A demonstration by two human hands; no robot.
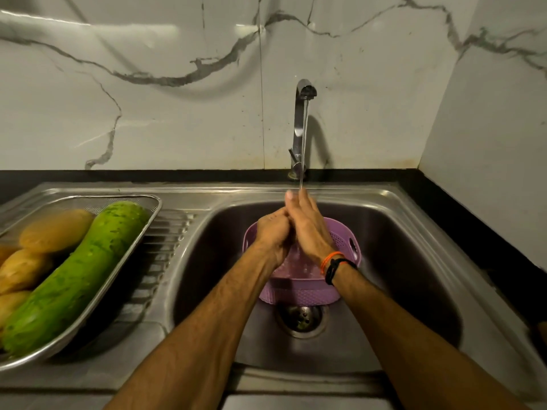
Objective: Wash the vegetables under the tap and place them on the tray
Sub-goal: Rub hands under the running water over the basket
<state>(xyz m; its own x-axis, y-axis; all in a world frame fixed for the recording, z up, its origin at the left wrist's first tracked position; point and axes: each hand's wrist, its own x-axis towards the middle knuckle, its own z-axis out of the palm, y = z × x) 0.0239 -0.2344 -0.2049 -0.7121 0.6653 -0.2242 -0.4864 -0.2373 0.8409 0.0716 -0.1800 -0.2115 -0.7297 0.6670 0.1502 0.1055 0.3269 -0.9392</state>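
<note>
Left hand (273, 232) and right hand (307, 229) are pressed together under the tap (302, 125), whether holding anything I cannot tell; the wet gourd (77, 276) on the tray (142, 229) looks heavy and slippery, best gripped mid-body, both hands.

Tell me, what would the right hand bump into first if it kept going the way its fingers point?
Probably the tap. The right hand points up and away toward it, though depth is unclear.

Steel sink (384, 202), tray (124, 294) on drainboard, colander (299, 291) probably in basin
</note>
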